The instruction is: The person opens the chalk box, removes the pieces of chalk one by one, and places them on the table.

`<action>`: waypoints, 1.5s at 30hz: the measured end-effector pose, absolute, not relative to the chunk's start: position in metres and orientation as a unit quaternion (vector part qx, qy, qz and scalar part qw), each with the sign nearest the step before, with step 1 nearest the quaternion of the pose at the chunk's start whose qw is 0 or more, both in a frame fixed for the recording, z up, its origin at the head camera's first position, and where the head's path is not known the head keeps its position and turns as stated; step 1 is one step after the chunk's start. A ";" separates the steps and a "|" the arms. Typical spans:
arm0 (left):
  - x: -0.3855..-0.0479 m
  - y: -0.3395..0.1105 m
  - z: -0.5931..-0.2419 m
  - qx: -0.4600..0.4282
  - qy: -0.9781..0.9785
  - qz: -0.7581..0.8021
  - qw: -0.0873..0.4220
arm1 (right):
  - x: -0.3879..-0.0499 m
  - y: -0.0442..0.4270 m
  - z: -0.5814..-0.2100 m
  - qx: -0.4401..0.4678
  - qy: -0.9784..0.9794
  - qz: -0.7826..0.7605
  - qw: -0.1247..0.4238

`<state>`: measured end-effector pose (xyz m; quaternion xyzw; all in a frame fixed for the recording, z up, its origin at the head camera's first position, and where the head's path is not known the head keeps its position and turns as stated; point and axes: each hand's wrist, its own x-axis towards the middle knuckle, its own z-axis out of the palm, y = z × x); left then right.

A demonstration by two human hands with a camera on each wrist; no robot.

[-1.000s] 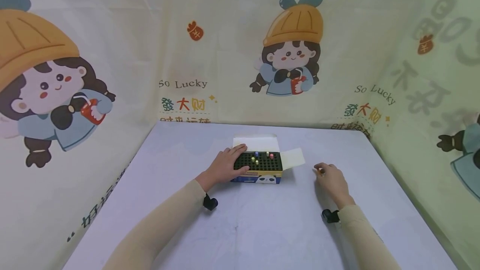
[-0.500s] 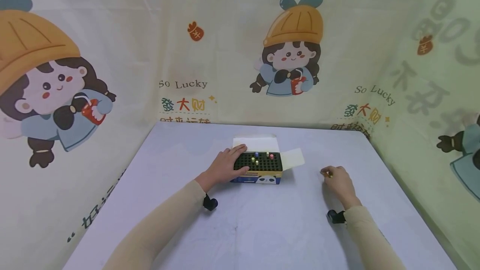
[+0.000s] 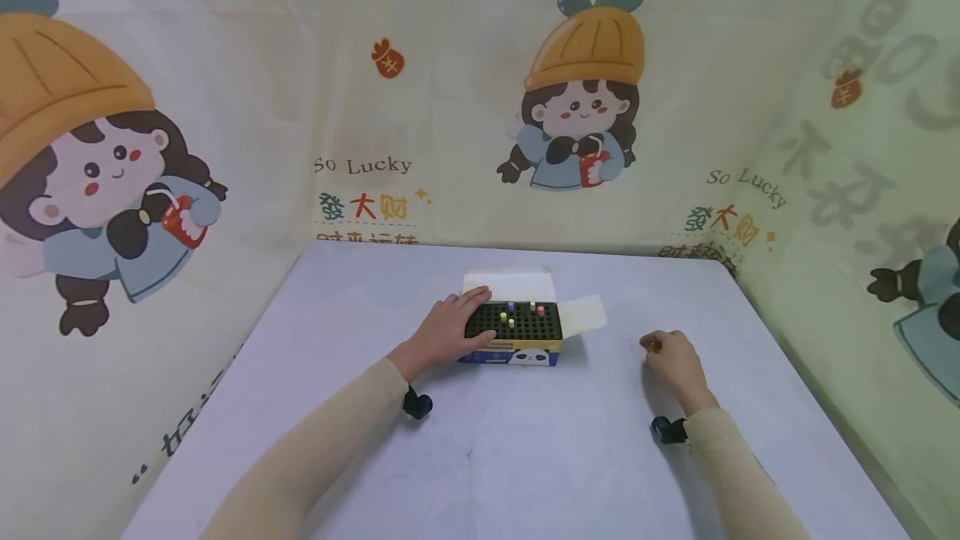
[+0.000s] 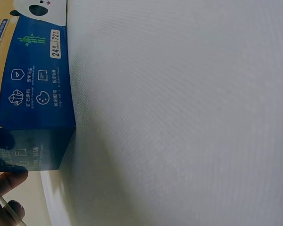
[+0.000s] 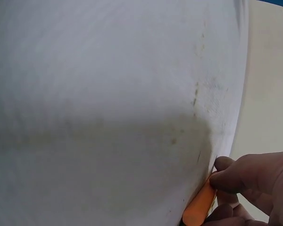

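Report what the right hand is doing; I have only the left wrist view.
Observer: In the right wrist view, the right hand pinches an orange chalk stick.
Operator: Now give me the top of the panda chalk box; I see only its sides.
Observer: In the head view, at least five chalk sticks poke up from its black holder.
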<state>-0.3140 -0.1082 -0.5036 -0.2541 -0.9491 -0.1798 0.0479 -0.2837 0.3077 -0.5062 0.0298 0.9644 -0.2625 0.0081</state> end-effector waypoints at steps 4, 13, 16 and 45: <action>-0.314 -0.109 -0.503 -0.256 -0.948 -0.185 0.046 | -0.285 0.307 -0.506 0.032 0.964 -0.263 0.014; -0.315 -0.109 -0.508 -0.251 -0.950 -0.179 0.058 | -0.283 0.304 -0.499 0.020 0.964 -0.263 0.021; -0.315 -0.110 -0.509 -0.251 -0.949 -0.179 0.058 | -0.282 0.298 -0.496 0.026 0.967 -0.251 0.016; -0.314 -0.108 -0.506 -0.250 -0.951 -0.174 0.051 | -0.298 0.168 -0.441 -0.074 0.944 -0.306 -0.098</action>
